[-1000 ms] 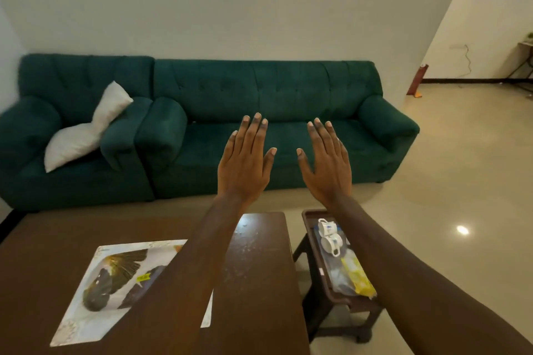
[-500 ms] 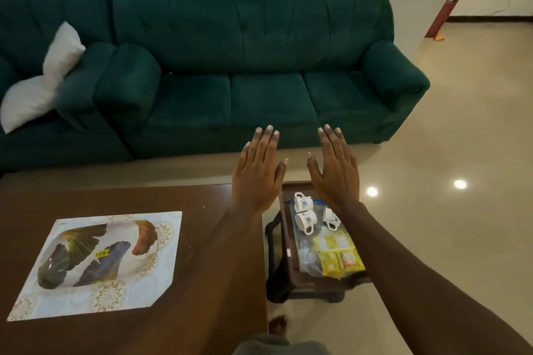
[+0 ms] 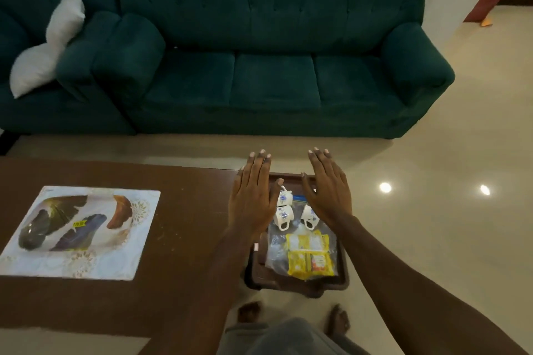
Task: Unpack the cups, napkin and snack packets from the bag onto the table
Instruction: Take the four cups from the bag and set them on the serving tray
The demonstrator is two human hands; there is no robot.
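Hands, left hand (image 3: 252, 199) and right hand (image 3: 327, 196), both flat and empty, now lower than a second ago, hovering over bag (image 3: 274, 252) on stool (image 3: 297, 290) beside table (image 3: 187, 225); cups (image 3: 284, 215) and packets (image 3: 310, 259) inside, unpacking not yet begun, grasp judged imminent.

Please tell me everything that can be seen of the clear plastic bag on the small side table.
The clear plastic bag lies flat on the small dark side table, right of the big brown table. It looks thin, crinkled and see-through, with a blue strip at its far end. At that end lie white cups, at the near end yellow snack packets; all seem to be inside. The left hand and right hand hover open above its far end; contact cannot be told.
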